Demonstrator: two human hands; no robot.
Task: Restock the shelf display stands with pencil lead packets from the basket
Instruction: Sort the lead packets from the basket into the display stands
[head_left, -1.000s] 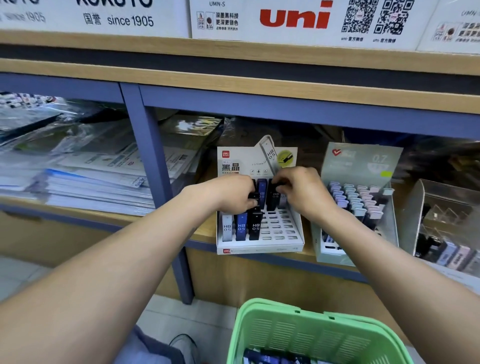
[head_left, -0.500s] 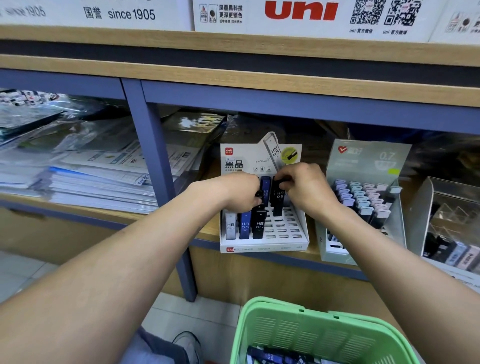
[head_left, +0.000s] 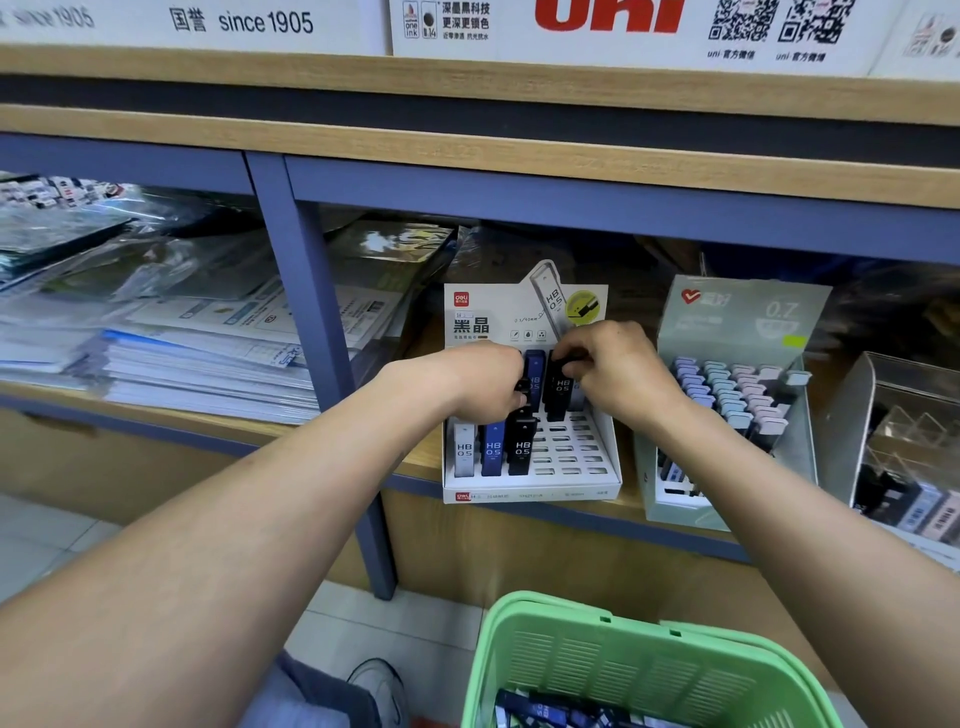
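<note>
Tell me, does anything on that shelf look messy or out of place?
The white display stand looks orderly: three packets stand upright in front, most slots bare. Only the stacked papers left of the post lie a bit unevenly.

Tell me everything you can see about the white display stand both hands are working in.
The white display stand looks like printed cardboard: an upright back card showing an HB 0.5 lead tube, and a sloped tray of slots, mostly empty. Three packets, grey, blue and black, stand in its front left slots. It sits at the shelf's front edge. The left hand and right hand grip packets in its back rows.
</note>
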